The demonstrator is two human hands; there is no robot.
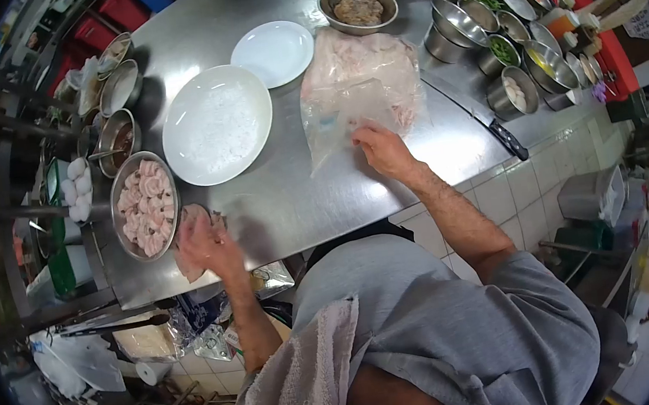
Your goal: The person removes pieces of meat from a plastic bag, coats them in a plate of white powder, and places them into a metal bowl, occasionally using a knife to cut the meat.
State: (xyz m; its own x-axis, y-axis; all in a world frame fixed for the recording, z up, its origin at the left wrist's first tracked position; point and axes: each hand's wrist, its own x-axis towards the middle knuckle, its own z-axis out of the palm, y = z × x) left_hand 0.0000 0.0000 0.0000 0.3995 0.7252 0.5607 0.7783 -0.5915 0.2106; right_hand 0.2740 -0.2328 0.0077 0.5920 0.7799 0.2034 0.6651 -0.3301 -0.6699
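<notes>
My left hand (212, 245), its fingers smeared by motion, is over a crumpled pinkish cloth (192, 269) at the table's near edge. Right beside it stands a steel bowl (175, 216) full of pale pink folded dumplings (147, 208). The fingers of my right hand (384, 150) are pinched at the lower edge of a clear plastic bag (344, 124). Pale, pinkish, flat pieces (360, 58) show through and under the plastic. Left of the bag lies a large white plate (218, 126) dusted with white powder, overlapping a smaller white plate (273, 55).
A black-handled knife (508, 140) lies right of the bag, handle near the table's edge. Behind the bag sits a bowl of brownish filling (358, 8). Several steel pots and bowls (516, 93) crowd the right side. Eggs (77, 190) and a sauce bowl (122, 141) stand at left.
</notes>
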